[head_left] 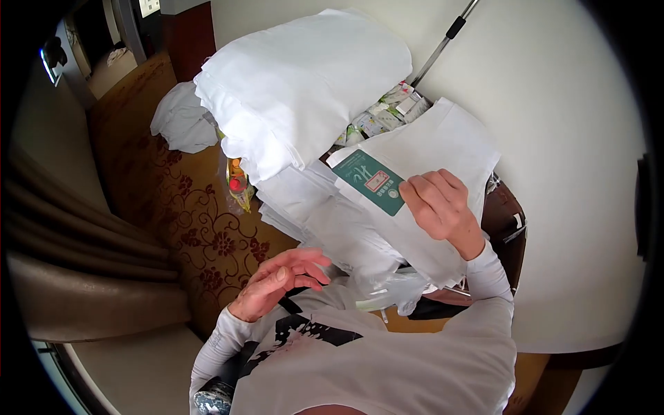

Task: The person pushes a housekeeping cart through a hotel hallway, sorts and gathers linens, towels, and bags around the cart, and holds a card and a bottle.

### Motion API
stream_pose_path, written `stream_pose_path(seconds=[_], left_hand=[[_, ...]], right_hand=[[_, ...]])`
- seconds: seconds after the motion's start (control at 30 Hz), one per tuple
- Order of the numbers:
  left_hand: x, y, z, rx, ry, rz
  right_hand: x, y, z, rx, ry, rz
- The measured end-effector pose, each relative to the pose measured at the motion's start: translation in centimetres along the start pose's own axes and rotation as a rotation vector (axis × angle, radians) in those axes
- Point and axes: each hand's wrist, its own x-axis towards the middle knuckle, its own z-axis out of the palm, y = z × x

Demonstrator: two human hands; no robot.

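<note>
A green printed card with white script and a red-and-white label lies tilted over the stacked white linen. At its near right corner, my right hand pinches it between thumb and fingers. My left hand hovers in front of my shirt, fingers apart and holding nothing. Clear plastic wrapping sits between my hands, close to my lap. Behind the card rises a large folded white bundle, and small printed packets show in the gap beside it.
A metal pole leans on the pale wall at the back. A brown case-like container stands at the right under the linen. On the patterned carpet are a white bag and a red-capped bottle. Curtains hang at left.
</note>
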Motion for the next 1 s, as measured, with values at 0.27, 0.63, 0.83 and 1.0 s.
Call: stream_pose_path(seconds=[0.27, 0.63, 0.83, 1.0], left_hand=[[6.9, 2.6, -3.4, 0.028, -0.051, -0.017], [15.6, 1.9, -4.1, -0.019, -0.183, -0.054], [18.3, 2.3, -5.1, -0.066, -0.026, -0.147], [19.0, 2.4, -5.8, -0.097, 0.201, -0.276]], right_hand=[[-0.9, 3.9, 5.0, -0.062, 0.141, -0.106], [-3.7, 5.8, 8.7, 0.093, 0.058, -0.107], [-4.5, 4.4, 11.4, 0.361, 0.046, -0.213], [-7.3, 8.1, 14.5, 0.470, -0.151, 0.489]])
